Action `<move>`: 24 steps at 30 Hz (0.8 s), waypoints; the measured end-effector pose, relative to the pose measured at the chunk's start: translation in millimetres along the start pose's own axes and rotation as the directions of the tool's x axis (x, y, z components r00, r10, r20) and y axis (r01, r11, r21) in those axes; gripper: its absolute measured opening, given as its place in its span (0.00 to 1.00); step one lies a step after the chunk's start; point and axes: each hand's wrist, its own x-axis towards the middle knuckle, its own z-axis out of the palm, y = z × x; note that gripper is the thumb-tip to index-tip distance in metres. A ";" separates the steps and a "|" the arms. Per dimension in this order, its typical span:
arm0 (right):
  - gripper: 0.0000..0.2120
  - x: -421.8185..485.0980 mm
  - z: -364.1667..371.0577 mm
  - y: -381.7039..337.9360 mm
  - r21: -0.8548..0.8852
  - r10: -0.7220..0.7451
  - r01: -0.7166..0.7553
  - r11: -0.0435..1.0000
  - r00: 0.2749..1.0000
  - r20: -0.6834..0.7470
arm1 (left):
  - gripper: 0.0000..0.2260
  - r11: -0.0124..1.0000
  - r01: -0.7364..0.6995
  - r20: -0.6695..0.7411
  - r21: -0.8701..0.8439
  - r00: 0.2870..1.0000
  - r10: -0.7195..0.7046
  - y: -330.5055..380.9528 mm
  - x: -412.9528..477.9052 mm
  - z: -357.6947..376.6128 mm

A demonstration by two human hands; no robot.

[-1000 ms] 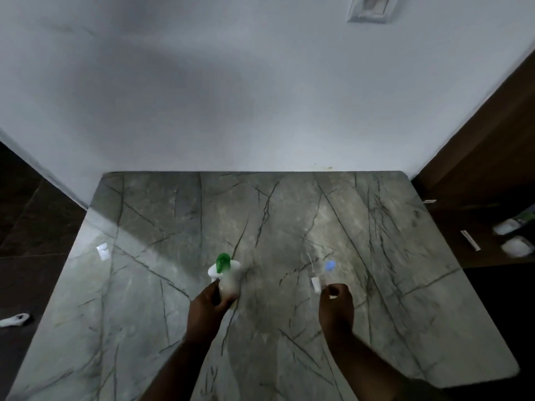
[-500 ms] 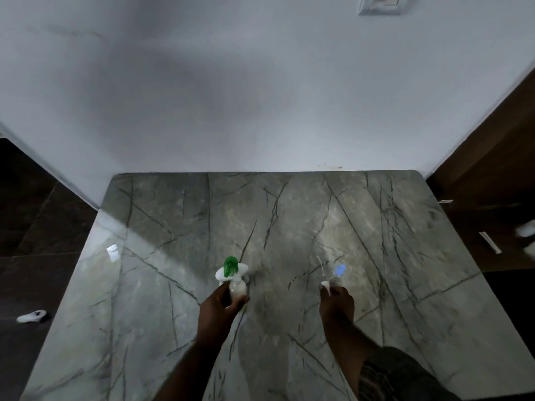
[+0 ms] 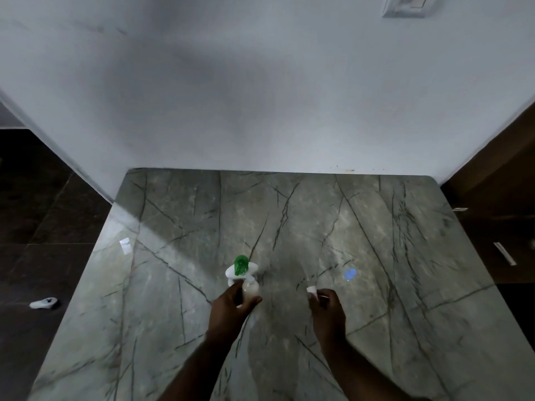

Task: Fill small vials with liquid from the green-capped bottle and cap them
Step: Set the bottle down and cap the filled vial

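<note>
Bottle (image 3: 250,288) gripped upright in left hand (image 3: 231,306), ready for pouring; right hand (image 3: 328,309) pinches white piece (image 3: 312,290), likely a vial, beside it.

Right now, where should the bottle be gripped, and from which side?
Grip the bottle on its pale body, below the wide white collar, from the near side, as the left hand does now. The collar flares past the body, likely stopping slips, and the green cap stays free.
</note>
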 end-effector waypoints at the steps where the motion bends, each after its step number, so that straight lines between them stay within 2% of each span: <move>1: 0.04 -6.4 -2.5 -8.2 0.094 -0.026 0.022 0.995 0.999 0.044 | 0.23 1.000 0.000 0.001 -0.006 1.000 0.000 1.5 -0.2 0.6; 4: 0.04 -19.4 -16.1 -41.3 0.408 -0.059 -0.019 0.913 0.982 0.178 | 0.24 1.000 -0.011 0.005 -0.028 1.000 0.011 9.0 -2.3 1.6; 7: 0.05 -22.5 -32.0 -79.1 0.541 -0.120 -0.056 0.839 0.951 0.285 | 0.23 0.998 -0.021 0.012 -0.055 1.000 0.022 16.2 -5.4 3.1; 11: 0.04 -22.7 -43.0 -129.0 0.469 -0.375 0.214 0.857 0.883 0.282 | 0.24 0.998 -0.025 0.014 -0.054 1.000 0.026 24.2 -9.1 5.6; 15: 0.03 -22.8 -38.4 -148.5 0.280 -0.519 0.445 0.851 0.795 0.313 | 0.24 0.998 -0.043 0.013 -0.037 0.999 0.044 28.2 -12.3 5.9; 20: 0.05 -22.9 -33.3 -150.9 0.170 -0.578 0.557 0.813 0.737 0.350 | 0.24 0.997 -0.062 0.016 -0.035 0.998 0.062 29.1 -13.8 3.5; 24: 0.03 -21.2 -28.5 -152.6 0.110 -0.569 0.588 0.802 0.695 0.439 | 0.25 0.997 -0.070 0.015 -0.033 0.997 0.071 29.6 -15.7 4.1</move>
